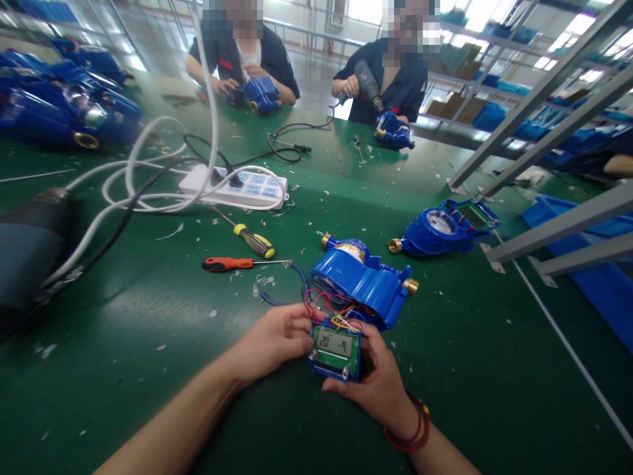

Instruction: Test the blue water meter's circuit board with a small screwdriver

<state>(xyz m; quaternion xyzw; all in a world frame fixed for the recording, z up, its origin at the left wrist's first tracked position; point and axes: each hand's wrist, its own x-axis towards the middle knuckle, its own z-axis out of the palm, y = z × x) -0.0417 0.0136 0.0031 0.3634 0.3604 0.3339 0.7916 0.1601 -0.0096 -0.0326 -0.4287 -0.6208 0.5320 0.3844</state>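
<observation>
Between my two hands is a small LCD circuit board module [333,346] in a blue frame, its display lit with digits. My left hand [281,336] grips its left edge with thumb and fingers. Around its right side and lower edge, my right hand [378,379] is closed. Red, yellow and blue wires [341,316] run from the module's top toward a blue water meter [361,277] with brass ends, lying just behind it. Left of that meter lie an orange-and-black screwdriver [227,264] and a yellow-and-black screwdriver [254,241].
A white power strip [235,187] with looped cables lies behind the screwdrivers. A dark power tool [32,257] is at left, below piled blue meters [69,99]. Another meter [440,227] lies right, near metal posts [558,241] and a blue bin [593,264]. Two co-workers sit opposite, one holding a heat gun [368,86].
</observation>
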